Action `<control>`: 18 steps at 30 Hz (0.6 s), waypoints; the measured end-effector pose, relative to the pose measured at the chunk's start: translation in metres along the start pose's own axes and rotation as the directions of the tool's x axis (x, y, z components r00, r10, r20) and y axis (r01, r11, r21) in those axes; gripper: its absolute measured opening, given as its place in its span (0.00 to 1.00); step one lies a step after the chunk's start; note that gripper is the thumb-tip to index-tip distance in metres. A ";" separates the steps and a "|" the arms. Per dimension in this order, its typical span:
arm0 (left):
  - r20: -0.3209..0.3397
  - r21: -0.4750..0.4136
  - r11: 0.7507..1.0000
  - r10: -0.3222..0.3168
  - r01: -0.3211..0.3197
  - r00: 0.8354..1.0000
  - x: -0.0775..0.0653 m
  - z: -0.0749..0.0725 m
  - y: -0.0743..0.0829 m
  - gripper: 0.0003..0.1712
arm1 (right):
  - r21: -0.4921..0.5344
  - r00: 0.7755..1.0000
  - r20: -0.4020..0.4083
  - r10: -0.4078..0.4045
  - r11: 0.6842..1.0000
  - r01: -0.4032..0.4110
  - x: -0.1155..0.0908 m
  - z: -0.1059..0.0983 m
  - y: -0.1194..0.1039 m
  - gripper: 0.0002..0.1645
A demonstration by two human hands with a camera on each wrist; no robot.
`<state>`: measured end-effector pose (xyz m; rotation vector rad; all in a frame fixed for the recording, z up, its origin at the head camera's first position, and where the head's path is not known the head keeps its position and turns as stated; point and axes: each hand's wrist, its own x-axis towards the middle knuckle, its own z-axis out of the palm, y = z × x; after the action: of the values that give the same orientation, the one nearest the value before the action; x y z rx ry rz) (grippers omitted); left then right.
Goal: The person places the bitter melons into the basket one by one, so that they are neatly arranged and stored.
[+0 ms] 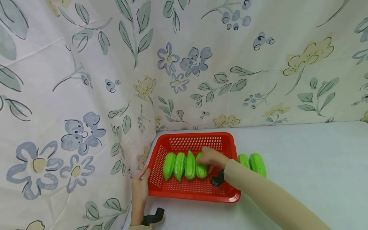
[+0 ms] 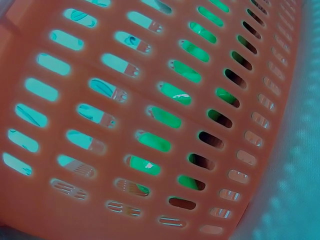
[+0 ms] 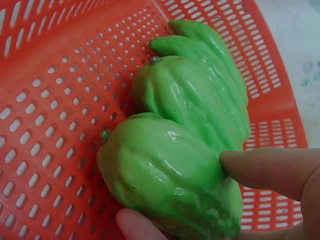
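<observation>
A red plastic basket (image 1: 195,197) stands at the back left corner of the white table (image 1: 302,166), its back rim just inside the table's back edge and its left side along the table's left edge. Four green vegetables are inside, in a row from the basket's left wall toward its right, their long sides running from back to front. The first vegetable (image 1: 169,166) is nearest the left wall, the second vegetable (image 1: 179,166) and third vegetable (image 1: 190,167) come next, and the fourth vegetable (image 1: 202,172), the one being handled, lies just beside the third, right of the basket's middle. The right hand (image 1: 212,158) reaches in over the basket's right rim and pinches this fourth vegetable, fingers narrowed to its width with a fingertip (image 3: 237,162) on one side and the thumb (image 3: 137,225) on the other; whether it bears on the basket floor I cannot tell. The left hand (image 1: 140,183) is outside, touching the left rim near the front left corner; how far its fingers curl there I cannot tell. Two more green vegetables (image 1: 257,163) lie side by side on the table, beyond the basket's right wall, partly behind the beige sleeve (image 1: 267,195). Each wrist bears a black device (image 1: 153,217), and a flower-patterned cloth (image 1: 218,64) hangs behind the table's back edge and along its left
</observation>
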<state>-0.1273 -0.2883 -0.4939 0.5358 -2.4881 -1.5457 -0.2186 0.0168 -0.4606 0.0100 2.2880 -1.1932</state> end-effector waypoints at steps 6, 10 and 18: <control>0.005 -0.008 1.000 0.001 -0.001 1.000 0.000 -0.001 0.001 0.31 | 0.000 1.000 -0.004 0.004 1.000 -0.004 0.001 0.001 0.000 0.35; 0.009 -0.010 1.000 -0.003 0.003 1.000 0.000 -0.001 0.001 0.31 | -0.014 1.000 -0.009 0.006 1.000 -0.007 0.001 0.002 -0.001 0.32; 0.010 -0.019 1.000 -0.006 0.006 1.000 -0.001 -0.001 0.001 0.31 | -0.014 1.000 -0.005 -0.007 1.000 0.007 -0.003 -0.002 -0.001 0.37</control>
<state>-0.1263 -0.2890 -0.4926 0.5342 -2.4784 -1.5761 -0.2174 0.0182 -0.4575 -0.0003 2.3028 -1.1826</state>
